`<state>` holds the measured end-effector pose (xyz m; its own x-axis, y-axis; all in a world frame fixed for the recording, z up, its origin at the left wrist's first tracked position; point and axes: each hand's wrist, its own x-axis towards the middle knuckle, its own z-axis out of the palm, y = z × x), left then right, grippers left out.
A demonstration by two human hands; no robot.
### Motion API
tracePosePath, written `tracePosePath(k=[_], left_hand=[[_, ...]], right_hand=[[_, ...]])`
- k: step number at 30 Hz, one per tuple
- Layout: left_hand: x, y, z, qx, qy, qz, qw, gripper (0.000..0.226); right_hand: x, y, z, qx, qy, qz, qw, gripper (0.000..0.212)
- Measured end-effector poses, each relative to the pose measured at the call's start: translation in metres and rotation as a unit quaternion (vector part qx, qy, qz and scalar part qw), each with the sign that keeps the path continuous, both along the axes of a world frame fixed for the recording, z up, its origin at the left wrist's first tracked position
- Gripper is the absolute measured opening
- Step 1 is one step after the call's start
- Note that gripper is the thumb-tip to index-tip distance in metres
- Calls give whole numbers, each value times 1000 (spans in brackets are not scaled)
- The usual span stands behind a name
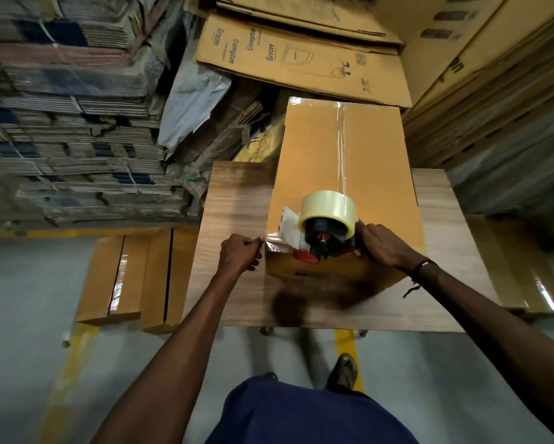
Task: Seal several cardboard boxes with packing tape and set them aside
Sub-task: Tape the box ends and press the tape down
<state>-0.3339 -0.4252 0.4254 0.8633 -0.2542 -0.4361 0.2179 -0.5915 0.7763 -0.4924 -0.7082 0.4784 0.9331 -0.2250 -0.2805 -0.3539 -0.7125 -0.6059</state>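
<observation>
A long brown cardboard box [314,161] lies on a small wooden table [234,219], with a strip of clear tape running along its top seam. At the box's near end stands a tape dispenser [327,229] carrying a roll of clear tape. My right hand [381,245] grips the dispenser from the right side. My left hand [240,254] pinches the loose end of the tape [274,238], pulled out to the left of the dispenser over the box's near left corner.
Taped boxes [122,280] lie on the floor left of the table, and another [531,283] on the right. Flattened cartons [301,59] are stacked behind, with tall piles of cardboard on the left [67,123] and right [493,91]. My foot [344,370] stands under the table's near edge.
</observation>
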Motion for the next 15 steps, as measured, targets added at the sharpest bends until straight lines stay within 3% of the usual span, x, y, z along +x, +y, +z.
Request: tracePosePath(k=[3,6,8,11,15], left_hand=[[7,0,1,103,-28,-53,993,32],[14,3,-1,205,-112,-68,970,51],[14,-1,2,173,-153,-29,972,42],[5,-16,10,57,-162,17,985,26],[-22,-31,9,58,-175,39,982,29]], right_hand=[[-3,-6,-3,51,9,18,998,93],[-2,-10,-3,86,33,39,995,95],[-1,-10,-1,93,37,42,994,90],[2,-5,3,60,-2,30,998,82],[2,1,-2,-37,-60,33,997,76]])
